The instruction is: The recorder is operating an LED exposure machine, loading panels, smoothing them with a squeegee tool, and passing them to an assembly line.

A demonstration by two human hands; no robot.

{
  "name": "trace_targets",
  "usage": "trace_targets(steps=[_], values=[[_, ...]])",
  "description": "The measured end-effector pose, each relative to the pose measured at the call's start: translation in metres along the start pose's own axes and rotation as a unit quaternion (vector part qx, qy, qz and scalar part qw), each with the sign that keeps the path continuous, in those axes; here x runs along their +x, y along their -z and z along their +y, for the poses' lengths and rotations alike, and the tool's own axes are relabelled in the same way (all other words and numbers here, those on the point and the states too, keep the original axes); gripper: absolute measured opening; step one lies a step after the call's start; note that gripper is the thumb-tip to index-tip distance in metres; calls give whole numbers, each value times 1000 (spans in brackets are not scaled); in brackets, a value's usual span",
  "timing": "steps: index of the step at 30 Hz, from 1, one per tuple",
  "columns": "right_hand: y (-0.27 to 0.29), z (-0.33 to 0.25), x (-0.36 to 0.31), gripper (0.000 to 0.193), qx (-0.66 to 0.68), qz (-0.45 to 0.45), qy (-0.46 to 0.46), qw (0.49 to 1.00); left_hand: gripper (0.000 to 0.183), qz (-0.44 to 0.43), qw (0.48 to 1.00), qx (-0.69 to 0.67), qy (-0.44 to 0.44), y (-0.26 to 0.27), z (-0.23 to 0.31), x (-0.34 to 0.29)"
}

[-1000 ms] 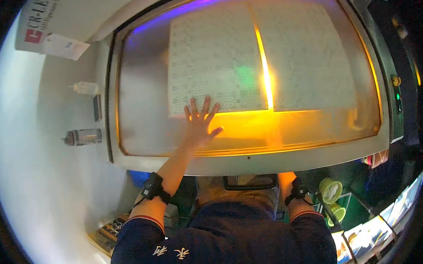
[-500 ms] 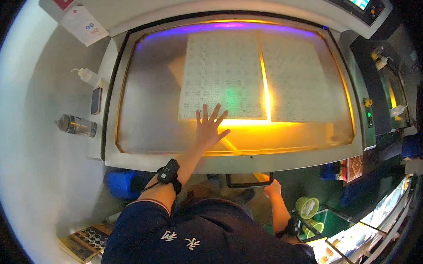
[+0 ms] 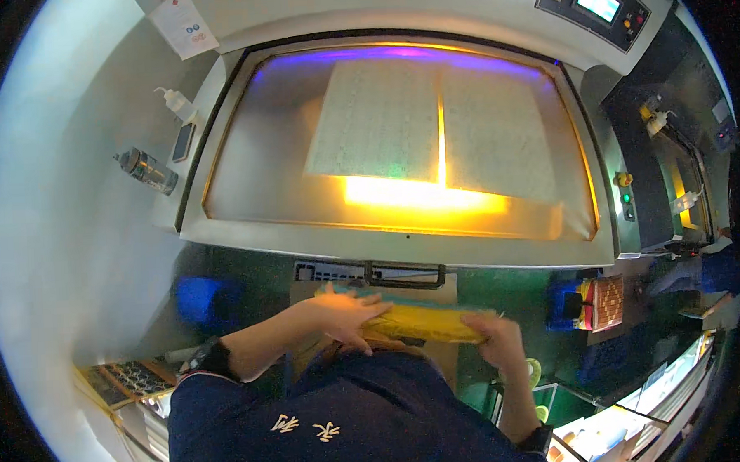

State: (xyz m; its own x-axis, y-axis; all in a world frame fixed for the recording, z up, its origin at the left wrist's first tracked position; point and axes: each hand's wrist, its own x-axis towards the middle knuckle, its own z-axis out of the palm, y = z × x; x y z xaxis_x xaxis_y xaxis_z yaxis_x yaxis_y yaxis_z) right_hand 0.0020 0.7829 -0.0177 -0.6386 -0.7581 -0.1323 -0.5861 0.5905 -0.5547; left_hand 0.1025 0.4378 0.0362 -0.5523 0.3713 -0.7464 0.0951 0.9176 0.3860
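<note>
In front of my body, below the machine's front edge, a long yellow piece [image 3: 423, 323] with a teal upper edge lies crosswise. It is blurred by motion, and I cannot tell its exact kind. My right hand [image 3: 500, 339] is closed round its right end. Over its left part lies my left hand [image 3: 347, 317], fingers spread and slightly smeared, thumb apart. Beyond both hands is the glass-like bed of a machine, its frame [image 3: 395, 240] lit yellow at the front and violet at the back. Two pale printed sheets, a left sheet [image 3: 373, 123] and a right sheet [image 3: 498, 134], show through its cover.
A black handle [image 3: 405, 274] juts from the machine's front. On the left ledge are a phone [image 3: 183, 142], a squeeze bottle [image 3: 176, 104] and a dark drinking bottle [image 3: 148, 170]. A control panel [image 3: 595, 5] is at upper right. Another person's sleeve [image 3: 721, 272] shows at far right.
My left hand has come off the cover and down to the yellow piece. My right hand has moved away from the handle, holding the piece. The view has shifted.
</note>
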Motion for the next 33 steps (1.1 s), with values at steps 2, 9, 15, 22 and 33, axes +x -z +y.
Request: trace_targets(steps=[2, 9, 15, 22, 33], values=[[23, -2, 24, 42, -61, 51, 69, 994, 106, 120, 991, 45, 38, 2, 2, -28], [-21, 4, 171, 52, -77, 93, 161, 980, 71, 270, 935, 53, 224, -1, -140, 35], [-16, -15, 251, 54, -192, -100, 99, 971, 75, 209, 962, 39, 172, 28, -193, 49], [37, 19, 495, 54, -189, -81, 47, 978, 60, 288, 944, -121, 102, 243, -344, 98], [44, 84, 807, 75, -313, 45, 26, 948, 68, 442, 868, 92, 205, 420, -601, 250]])
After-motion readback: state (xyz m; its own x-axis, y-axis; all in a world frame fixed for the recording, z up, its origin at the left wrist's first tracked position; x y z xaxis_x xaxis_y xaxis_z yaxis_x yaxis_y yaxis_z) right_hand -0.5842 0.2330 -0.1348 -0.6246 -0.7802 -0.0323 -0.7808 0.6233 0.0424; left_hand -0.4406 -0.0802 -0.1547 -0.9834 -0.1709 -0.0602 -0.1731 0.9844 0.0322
